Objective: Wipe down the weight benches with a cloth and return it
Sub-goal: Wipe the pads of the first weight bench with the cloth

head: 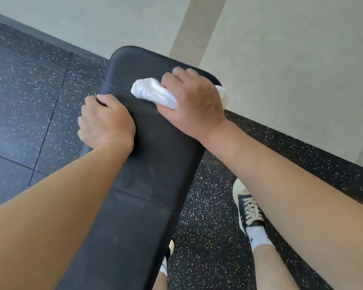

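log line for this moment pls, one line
step: wiping | right hand: holds white cloth on far end of bench pad | left hand: grips pad's left edge | cloth return: not yet done

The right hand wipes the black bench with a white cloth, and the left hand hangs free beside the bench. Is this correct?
Not quite. In the head view the left hand grips the edge of the bench; it does not hang free. The right hand does hold the white cloth on it.
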The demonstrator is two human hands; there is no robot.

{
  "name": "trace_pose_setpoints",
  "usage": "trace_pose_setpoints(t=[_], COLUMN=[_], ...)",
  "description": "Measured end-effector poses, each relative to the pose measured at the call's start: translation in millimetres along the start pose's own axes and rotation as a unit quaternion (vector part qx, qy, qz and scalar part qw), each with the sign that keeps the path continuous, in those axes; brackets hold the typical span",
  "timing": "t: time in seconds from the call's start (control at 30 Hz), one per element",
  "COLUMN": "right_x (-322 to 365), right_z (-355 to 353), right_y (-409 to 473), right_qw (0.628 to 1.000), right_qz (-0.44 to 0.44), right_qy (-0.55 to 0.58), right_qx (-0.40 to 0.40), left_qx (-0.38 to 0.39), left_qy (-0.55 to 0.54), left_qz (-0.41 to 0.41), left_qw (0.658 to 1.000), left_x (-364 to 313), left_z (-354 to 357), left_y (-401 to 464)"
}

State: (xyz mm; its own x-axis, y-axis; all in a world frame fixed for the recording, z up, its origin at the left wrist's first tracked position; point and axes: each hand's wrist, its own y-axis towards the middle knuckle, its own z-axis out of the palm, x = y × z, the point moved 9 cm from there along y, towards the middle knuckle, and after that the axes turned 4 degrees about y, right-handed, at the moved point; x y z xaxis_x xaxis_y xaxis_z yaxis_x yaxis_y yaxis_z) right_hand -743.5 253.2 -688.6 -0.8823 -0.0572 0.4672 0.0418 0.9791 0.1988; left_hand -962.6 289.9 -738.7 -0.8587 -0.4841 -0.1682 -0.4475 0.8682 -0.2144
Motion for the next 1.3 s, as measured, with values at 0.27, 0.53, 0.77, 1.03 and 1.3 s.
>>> trace_pose_setpoints(t=[0.27, 0.53, 0.77, 1.03, 1.3], right_x=[-32, 64, 8, -14, 80], right_z=[-1, 69, 16, 1, 97], right_y=[36, 87, 23, 10, 138], right_qw=[0.988, 0.998, 0.998, 1.0, 0.991], right_qz=[0.144, -0.022, -0.067, -0.025, -0.072], right_qy=[0.012, -0.02, 0.01, -0.01, -0.051], right_qx=[-0.052, 0.054, 0.005, 0.012, 0.096], left_qx=[-0.019, -0.014, -0.007, 0.008, 0.006], left_qy=[0.001, 0.01, 0.009, -0.004, 0.006], left_qz=[-0.008, -0.029, -0.03, -0.037, -0.048], left_qw=[1.0, 0.999, 0.999, 0.999, 0.999], left_x=[4, 7, 6, 7, 7], left_z=[6, 10, 8, 9, 9], left_y=[4, 6, 4, 2, 5])
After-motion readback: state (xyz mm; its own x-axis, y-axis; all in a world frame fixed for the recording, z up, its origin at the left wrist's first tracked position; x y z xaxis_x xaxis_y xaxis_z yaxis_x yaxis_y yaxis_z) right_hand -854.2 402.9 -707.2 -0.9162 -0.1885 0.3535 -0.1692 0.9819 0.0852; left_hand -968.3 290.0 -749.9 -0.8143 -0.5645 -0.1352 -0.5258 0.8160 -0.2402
